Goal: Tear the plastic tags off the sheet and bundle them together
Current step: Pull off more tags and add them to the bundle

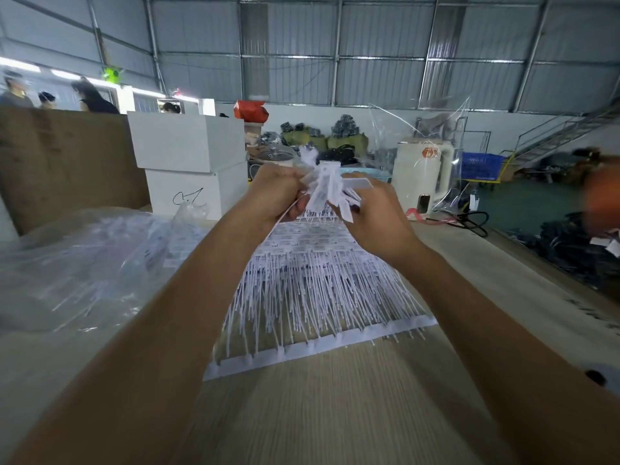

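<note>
At centre frame I see my left hand (278, 191) and right hand (375, 218) both curled around a bunch of white plastic tags (327, 186), which fans out between the fingertips. Below them the white sheet of tags (322, 297) lies on the pale wooden table (335, 414). At left, a clear plastic bag (77, 260) holds more tags.

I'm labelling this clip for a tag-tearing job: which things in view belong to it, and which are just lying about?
Part of the job:
left hand
right hand
bunch of torn tags
tag sheet

Lying about:
clear plastic bag
white boxes
blue crate
white appliance
</note>
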### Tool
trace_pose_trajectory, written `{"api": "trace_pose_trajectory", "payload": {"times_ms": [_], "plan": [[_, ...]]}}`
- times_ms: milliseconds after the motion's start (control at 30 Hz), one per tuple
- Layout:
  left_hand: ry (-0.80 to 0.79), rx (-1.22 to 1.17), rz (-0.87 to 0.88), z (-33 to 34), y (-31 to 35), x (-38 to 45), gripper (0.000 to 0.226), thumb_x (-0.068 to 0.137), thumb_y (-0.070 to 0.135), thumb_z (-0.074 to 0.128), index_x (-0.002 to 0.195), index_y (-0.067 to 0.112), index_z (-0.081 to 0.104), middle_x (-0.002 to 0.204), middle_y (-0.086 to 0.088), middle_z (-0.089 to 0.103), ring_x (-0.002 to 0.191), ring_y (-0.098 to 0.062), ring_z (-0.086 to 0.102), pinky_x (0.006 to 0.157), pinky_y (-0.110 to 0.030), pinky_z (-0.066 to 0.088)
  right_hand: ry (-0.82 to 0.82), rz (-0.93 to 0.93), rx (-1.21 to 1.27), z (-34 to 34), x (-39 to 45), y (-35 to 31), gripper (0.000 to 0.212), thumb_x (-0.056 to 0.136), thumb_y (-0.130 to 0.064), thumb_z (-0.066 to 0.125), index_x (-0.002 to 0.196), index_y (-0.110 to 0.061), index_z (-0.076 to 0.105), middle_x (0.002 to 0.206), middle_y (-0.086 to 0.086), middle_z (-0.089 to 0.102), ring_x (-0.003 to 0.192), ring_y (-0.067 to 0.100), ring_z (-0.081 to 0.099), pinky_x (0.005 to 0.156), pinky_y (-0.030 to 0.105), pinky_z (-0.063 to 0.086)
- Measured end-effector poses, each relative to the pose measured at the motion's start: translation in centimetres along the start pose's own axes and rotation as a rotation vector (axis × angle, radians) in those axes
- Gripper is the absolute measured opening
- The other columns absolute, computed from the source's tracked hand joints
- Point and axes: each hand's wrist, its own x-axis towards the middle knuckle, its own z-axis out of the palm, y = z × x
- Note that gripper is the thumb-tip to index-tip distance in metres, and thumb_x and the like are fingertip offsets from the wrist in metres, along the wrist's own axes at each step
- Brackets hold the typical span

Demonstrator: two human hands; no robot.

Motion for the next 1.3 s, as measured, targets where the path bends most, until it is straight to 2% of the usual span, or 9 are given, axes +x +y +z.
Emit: {"api": "trace_pose_trajectory", "payload": {"times_ms": [167,267,367,500,633,800,900,1100,1300], "plan": [[-0.021,0.019,0.012,0.0,0.0,0.3,0.029,0.092,0.0,0.053,0.071,0.007,0.072,0.044,-0.006,0.045,0.036,-0.013,0.032,0.041,-0.015,0.027,0.097,-0.039,-0.064,0.5,0.1,0.2,0.033,0.09,0.004,0.064,0.071,-0.023,0.055,0.066,-0.024,0.035,0.063,0.0,0.044,0.057,0.003,0.03],[-0.059,0.022,0.02,0.0,0.2,0.3,0.034,0.095,0.002,0.049,0.066,0.008,0.065,0.04,-0.005,0.04,0.033,-0.013,0.026,0.04,-0.012,0.022,0.118,-0.038,-0.13,0.5,0.5,0.2,0.011,0.091,0.001,0.064,0.092,-0.008,0.071,0.078,-0.008,0.053,0.069,0.006,0.036,0.057,0.014,0.025],[-0.133,-0.001,0.029,-0.3,0.5,0.1,0.055,0.097,0.002,0.043,0.049,0.017,0.066,0.039,-0.002,0.037,0.032,-0.011,0.025,0.038,-0.011,0.019,0.083,0.003,-0.181,0.7,0.6,0.0,0.026,0.091,0.001,0.059,0.113,-0.007,0.07,0.1,0.009,0.067,0.079,0.022,0.057,0.067,0.028,0.042],[-0.248,0.006,-0.005,-0.9,1.2,-0.4,0.025,0.105,0.021,0.048,0.107,0.012,0.072,0.043,0.001,0.036,0.035,-0.01,0.027,0.038,-0.015,0.02,0.237,0.324,-0.009,-1.3,1.4,0.5,0.016,0.101,-0.009,0.058,0.112,-0.002,0.067,0.088,0.008,0.066,0.061,0.007,0.056,0.052,0.009,0.043],[-0.108,0.129,0.126,-0.3,1.0,-0.1,0.025,0.106,0.02,0.049,0.129,0.011,0.056,0.063,-0.001,0.057,0.052,-0.013,0.044,0.049,-0.023,0.033,0.094,0.532,0.564,-2.5,0.9,0.6,0.012,0.101,-0.019,0.061,0.091,-0.013,0.064,0.074,0.008,0.06,0.045,0.004,0.044,0.044,0.025,0.034],[-0.135,0.202,0.137,1.4,0.7,-0.9,0.02,0.109,0.022,0.041,0.119,0.016,0.057,0.088,-0.008,0.076,0.07,-0.022,0.072,0.061,-0.033,0.056,0.139,0.576,0.732,-1.0,1.3,-0.9,0.017,0.1,-0.015,0.062,0.084,-0.012,0.063,0.067,0.008,0.053,0.04,0.007,0.036,0.044,0.023,0.027],[-0.221,0.145,0.089,2.2,0.5,-1.3,0.019,0.11,0.028,0.036,0.111,0.031,0.055,0.08,-0.013,0.074,0.064,-0.027,0.071,0.062,-0.04,0.06,0.186,0.588,0.75,-0.7,1.4,-1.3,0.013,0.101,-0.015,0.061,0.096,-0.004,0.065,0.067,0.004,0.054,0.041,0.005,0.04,0.043,0.021,0.03],[-0.109,0.063,0.045,3.6,0.2,-0.6,0.016,0.108,0.032,0.044,0.118,0.02,0.05,0.057,0.006,0.044,0.048,-0.01,0.03,0.042,-0.022,0.026,0.134,0.583,0.855,-0.9,1.4,-1.9,0.009,0.101,-0.018,0.062,0.098,-0.009,0.063,0.067,0.003,0.045,0.041,0.008,0.029,0.041,0.02,0.023],[-0.043,-0.213,0.036,3.3,0.2,-0.6,0.009,0.102,0.013,0.057,0.102,0.005,0.053,0.054,0.007,0.031,0.041,-0.006,0.023,0.038,-0.021,0.023,0.163,0.698,0.963,-0.6,1.6,-1.8,0.01,0.102,-0.027,0.06,0.094,-0.021,0.06,0.061,-0.006,0.032,0.046,0.008,0.025,0.043,0.022,0.024]]}}
